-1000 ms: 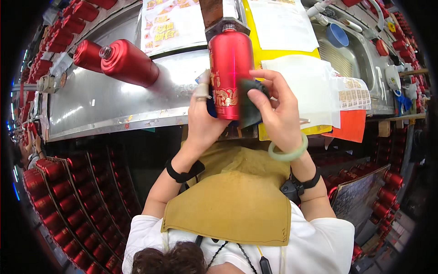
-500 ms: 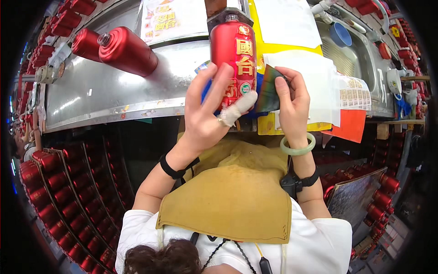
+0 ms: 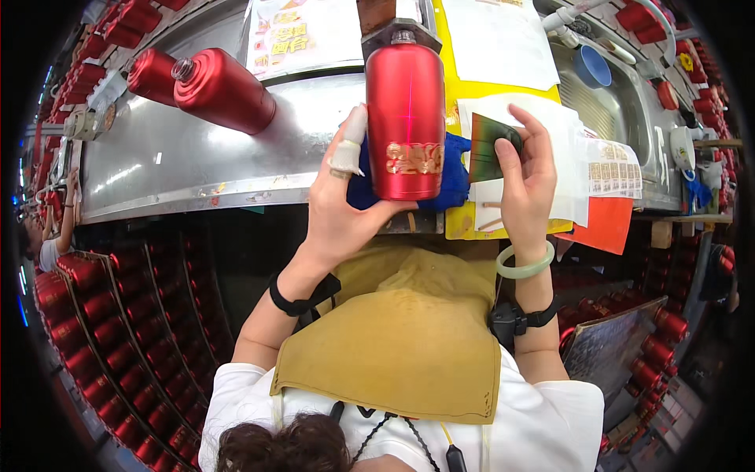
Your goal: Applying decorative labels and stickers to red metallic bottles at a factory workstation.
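A glossy red bottle [image 3: 405, 102] lies with its clear neck pointing away from me, against a dark metal holder [image 3: 429, 38]. Gold relief decoration crosses its lower part, and a blue cloth [image 3: 456, 175] is under it. My left hand [image 3: 334, 208] grips the bottle's near left side, thumb at its base; a finger wrapped in white tape lies along the side. Between the thumb and fingers of my right hand [image 3: 528, 181] is a thin, dark green, flat scraper-like piece [image 3: 486, 149], held just right of the bottle and apart from it.
Two more red bottles [image 3: 224, 90] lie on the steel counter [image 3: 181, 169] at left. Sheets with gold lettering [image 3: 295, 35] are behind them. White paper [image 3: 503, 47] covers a yellow sheet at right, near a sink [image 3: 629, 102] with a blue bowl [image 3: 591, 66]. Racks of red bottles [image 3: 118, 338] stand below left.
The bottle has turned about its length: the large gold characters and green round sticker have rolled out of sight. My left hand moved from over its front to its left side; my right hand shifted right.
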### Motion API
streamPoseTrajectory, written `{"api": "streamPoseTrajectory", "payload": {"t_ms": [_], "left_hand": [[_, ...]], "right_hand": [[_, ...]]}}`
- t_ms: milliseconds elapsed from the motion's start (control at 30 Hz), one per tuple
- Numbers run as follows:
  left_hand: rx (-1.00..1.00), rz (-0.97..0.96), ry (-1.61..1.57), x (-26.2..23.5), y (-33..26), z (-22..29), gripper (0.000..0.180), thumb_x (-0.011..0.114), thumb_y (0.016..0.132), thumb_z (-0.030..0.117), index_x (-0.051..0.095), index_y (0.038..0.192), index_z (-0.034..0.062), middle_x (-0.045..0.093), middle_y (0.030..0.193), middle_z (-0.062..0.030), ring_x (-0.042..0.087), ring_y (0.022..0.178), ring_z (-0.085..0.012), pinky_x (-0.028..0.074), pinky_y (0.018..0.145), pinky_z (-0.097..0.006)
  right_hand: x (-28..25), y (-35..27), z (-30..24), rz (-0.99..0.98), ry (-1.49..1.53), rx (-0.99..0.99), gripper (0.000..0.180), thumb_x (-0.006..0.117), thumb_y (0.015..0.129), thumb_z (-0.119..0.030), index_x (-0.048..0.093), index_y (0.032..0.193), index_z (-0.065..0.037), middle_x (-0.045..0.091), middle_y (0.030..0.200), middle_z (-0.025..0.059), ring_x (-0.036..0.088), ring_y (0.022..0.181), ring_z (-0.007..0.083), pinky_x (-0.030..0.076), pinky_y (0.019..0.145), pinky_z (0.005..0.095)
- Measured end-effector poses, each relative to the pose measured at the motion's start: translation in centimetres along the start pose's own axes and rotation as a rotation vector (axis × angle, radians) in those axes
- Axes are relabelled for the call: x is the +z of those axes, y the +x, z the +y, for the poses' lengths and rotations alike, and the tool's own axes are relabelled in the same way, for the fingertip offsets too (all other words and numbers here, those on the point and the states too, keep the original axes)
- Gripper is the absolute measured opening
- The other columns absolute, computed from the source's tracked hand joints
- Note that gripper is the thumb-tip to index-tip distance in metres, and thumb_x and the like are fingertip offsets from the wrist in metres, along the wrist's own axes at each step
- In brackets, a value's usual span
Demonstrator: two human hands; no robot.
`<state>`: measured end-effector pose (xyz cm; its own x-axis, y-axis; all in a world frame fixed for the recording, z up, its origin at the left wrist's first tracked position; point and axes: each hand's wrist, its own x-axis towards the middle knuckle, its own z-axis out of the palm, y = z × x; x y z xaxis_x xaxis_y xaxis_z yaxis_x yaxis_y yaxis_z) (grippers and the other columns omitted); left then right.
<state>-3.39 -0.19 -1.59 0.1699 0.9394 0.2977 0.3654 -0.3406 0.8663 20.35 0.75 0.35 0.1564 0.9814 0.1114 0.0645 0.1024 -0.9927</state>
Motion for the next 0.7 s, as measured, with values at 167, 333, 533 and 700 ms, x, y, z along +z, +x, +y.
{"api": "streamPoseTrajectory", "payload": {"t_ms": [167, 333, 533, 700], "left_hand": [[-0.157, 0.008, -0.558, 1.4, 1.5, 1.6, 0.089, 0.072, 0.095, 0.011, 0.014, 0.161, -0.005, 0.039, 0.157, -0.0163, 0.045, 0.14, -0.0213, 0.037, 0.117, -0.037], [-0.245, 0.013, -0.656, 1.8, 2.3, 1.8, 0.073, 0.055, 0.102, -0.001, 0.014, 0.162, -0.0022, 0.037, 0.159, -0.0156, 0.043, 0.142, -0.0209, 0.036, 0.117, -0.036], [-0.265, -0.036, -0.842, 1.7, 1.8, 1.1, 0.08, 0.035, 0.108, 0.056, 0.014, 0.163, 0.0012, 0.027, 0.165, -0.0149, 0.032, 0.151, -0.0257, 0.026, 0.124, -0.042], [-0.259, 0.023, -0.718, 1.2, 0.4, 0.6, 0.12, 0.017, 0.087, 0.091, 0.006, 0.163, -0.001, 0.017, 0.169, -0.0197, 0.023, 0.154, -0.0337, 0.021, 0.126, -0.047]], "right_hand": [[0.6, 0.0, -0.2, 0.09, -0.084, -0.116, 0.023, 0.069, 0.095, 0.001, 0.066, 0.118, 0.003, 0.067, 0.105, 0.0066, 0.062, 0.095, 0.0116, 0.05, 0.087, 0.0264], [1.2, 0.4, 0.0, 0.03, -0.459, -0.587, 0.021, 0.072, 0.083, 0.006, 0.073, 0.101, -0.006, 0.072, 0.094, 0.0059, 0.066, 0.091, 0.023, 0.052, 0.08, 0.0327], [3.3, -0.2, -3.0, -0.332, -0.571, -0.763, 0.029, 0.081, 0.07, -0.006, 0.075, 0.098, -0.013, 0.074, 0.093, 0.002, 0.058, 0.077, 0.0229, 0.046, 0.072, 0.0361], [4.5, 1.9, -3.5, -0.193, -0.782, -1.104, 0.025, 0.071, 0.072, -0.014, 0.071, 0.097, -0.014, 0.067, 0.088, -0.003, 0.058, 0.076, 0.0168, 0.044, 0.072, 0.0346]]}}
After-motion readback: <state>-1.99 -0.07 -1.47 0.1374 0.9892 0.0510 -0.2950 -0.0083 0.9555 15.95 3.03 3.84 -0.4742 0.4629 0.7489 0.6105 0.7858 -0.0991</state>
